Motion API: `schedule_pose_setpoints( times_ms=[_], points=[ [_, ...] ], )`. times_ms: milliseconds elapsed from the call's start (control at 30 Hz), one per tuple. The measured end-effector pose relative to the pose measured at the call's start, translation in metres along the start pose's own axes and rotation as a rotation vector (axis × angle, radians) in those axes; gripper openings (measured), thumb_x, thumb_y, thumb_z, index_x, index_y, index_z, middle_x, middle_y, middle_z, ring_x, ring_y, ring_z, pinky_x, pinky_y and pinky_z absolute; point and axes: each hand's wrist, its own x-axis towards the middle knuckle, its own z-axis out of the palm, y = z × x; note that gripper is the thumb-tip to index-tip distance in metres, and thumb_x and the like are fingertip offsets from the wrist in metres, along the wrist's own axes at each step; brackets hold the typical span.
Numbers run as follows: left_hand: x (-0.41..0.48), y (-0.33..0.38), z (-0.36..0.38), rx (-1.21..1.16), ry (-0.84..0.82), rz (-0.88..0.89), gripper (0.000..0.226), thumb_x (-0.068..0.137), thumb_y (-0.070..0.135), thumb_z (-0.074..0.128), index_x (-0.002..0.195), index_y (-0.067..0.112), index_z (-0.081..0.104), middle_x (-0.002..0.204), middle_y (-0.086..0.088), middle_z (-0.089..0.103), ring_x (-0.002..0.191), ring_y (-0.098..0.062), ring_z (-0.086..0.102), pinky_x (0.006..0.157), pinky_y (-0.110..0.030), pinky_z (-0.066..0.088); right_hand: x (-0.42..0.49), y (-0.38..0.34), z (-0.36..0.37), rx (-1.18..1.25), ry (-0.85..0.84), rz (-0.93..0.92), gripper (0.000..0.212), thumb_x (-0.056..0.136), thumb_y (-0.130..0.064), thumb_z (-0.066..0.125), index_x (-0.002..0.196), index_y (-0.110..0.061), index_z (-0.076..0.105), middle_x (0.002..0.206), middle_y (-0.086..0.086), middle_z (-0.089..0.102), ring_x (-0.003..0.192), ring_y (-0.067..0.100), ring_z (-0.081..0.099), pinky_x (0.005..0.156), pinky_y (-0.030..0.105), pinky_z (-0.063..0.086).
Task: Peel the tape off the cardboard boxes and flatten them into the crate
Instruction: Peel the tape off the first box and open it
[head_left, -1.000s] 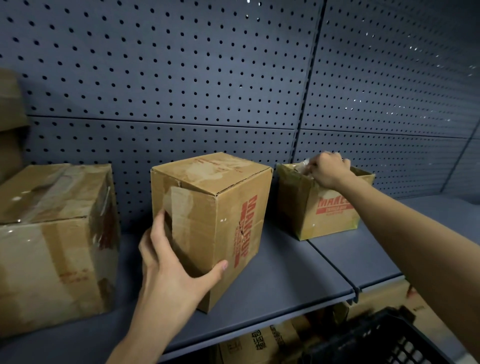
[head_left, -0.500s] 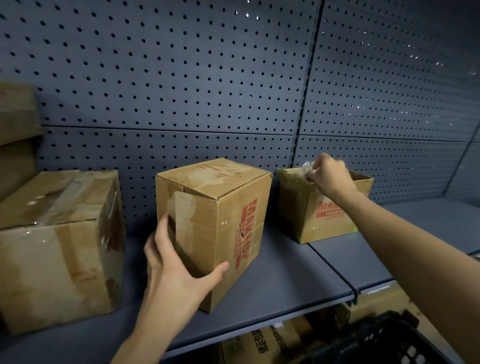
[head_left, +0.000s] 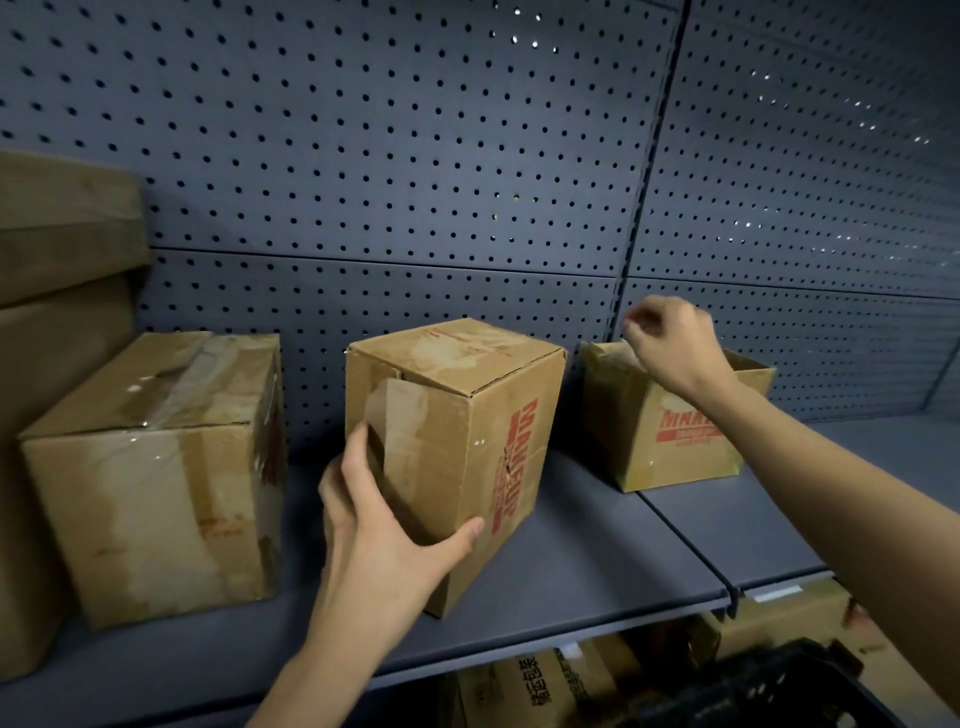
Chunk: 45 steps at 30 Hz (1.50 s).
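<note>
Three cardboard boxes stand in a row on a grey shelf (head_left: 597, 561), and each hand is on one of them. The right hand (head_left: 670, 343) hovers just above the back left corner of the right box (head_left: 675, 441), which is open at the top. Its wrist is bent down and its fingers are curled, with thumb and forefinger pinched together on what looks like a thin strip of clear tape (head_left: 629, 326) rising from the rim. The left hand (head_left: 384, 525) grips the middle box (head_left: 457, 457) low down. Its fingers lie together, flat on the left face beside a loose flap, and its thumb hooks round the near corner edge.

The middle box is closed and stands with a corner turned toward the camera, close to the shelf's front edge. Bare shelf lies between it and the right box, and a narrower gap, holding the left hand's fingers, separates it from the taped left box (head_left: 156, 467). More bare shelf runs on to the right of the right box. A pegboard wall (head_left: 415, 156) rises just behind all three. The black crate (head_left: 779, 691) sits below the shelf's front edge at lower right, blurred, beside more boxes (head_left: 545, 686) underneath.
</note>
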Motion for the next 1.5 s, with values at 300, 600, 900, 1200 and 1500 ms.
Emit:
schedule_pose_setpoints(
  times_ms=[300, 600, 900, 1200, 1500],
  points=[
    [-0.012, -0.001, -0.005, 0.088, 0.039, 0.066, 0.128, 0.043, 0.091, 0.059, 0.147, 0.053, -0.006, 0.157, 0.008, 0.005, 0.141, -0.042, 0.028, 0.104, -0.057, 0.038, -0.059, -0.136, -0.009, 0.266, -0.303, -0.439, 0.039, 0.095, -0.050, 0.055, 0.127, -0.030, 0.064, 0.120, -0.010, 0.057, 0.115, 0.002, 0.051, 0.099, 0.014, 0.038],
    [-0.019, -0.008, -0.027, 0.014, 0.026, 0.276, 0.067, 0.086, 0.075, 0.032, 0.143, 0.067, -0.003, 0.164, 0.010, 0.006, 0.143, -0.004, 0.022, 0.105, -0.027, 0.023, -0.080, -0.149, -0.009, 0.176, -0.540, -0.661, 0.036, 0.104, -0.021, 0.043, 0.135, -0.022, 0.061, 0.143, 0.004, 0.050, 0.137, 0.015, 0.041, 0.117, 0.030, 0.028],
    [-0.006, 0.005, -0.028, -0.070, 0.028, 0.224, 0.103, 0.068, 0.078, 0.059, 0.146, 0.054, -0.003, 0.157, 0.013, 0.018, 0.113, 0.019, 0.020, 0.098, -0.027, 0.028, -0.084, -0.150, -0.013, 0.541, -0.593, -0.426, 0.026, 0.094, -0.033, 0.053, 0.104, -0.018, 0.072, 0.130, -0.002, 0.060, 0.130, 0.004, 0.048, 0.118, 0.040, 0.027],
    [-0.004, 0.001, -0.032, -0.029, -0.015, 0.231, 0.104, 0.069, 0.081, 0.058, 0.151, 0.046, 0.004, 0.157, 0.010, 0.025, 0.116, 0.017, 0.024, 0.098, -0.025, 0.029, -0.080, -0.157, -0.012, 0.723, -0.624, -0.196, 0.016, 0.083, -0.015, 0.078, 0.067, -0.018, 0.074, 0.117, 0.005, 0.061, 0.107, 0.001, 0.058, 0.087, 0.013, 0.041],
    [0.000, 0.004, -0.031, 0.032, 0.027, 0.171, 0.103, 0.077, 0.056, 0.069, 0.150, 0.046, -0.003, 0.158, 0.008, 0.021, 0.130, -0.004, 0.027, 0.100, -0.024, 0.027, -0.083, -0.155, -0.015, 0.662, -0.633, -0.257, 0.046, 0.087, -0.006, 0.074, 0.048, 0.005, 0.052, 0.121, 0.002, 0.063, 0.108, 0.001, 0.058, 0.086, 0.017, 0.040]
  ],
)
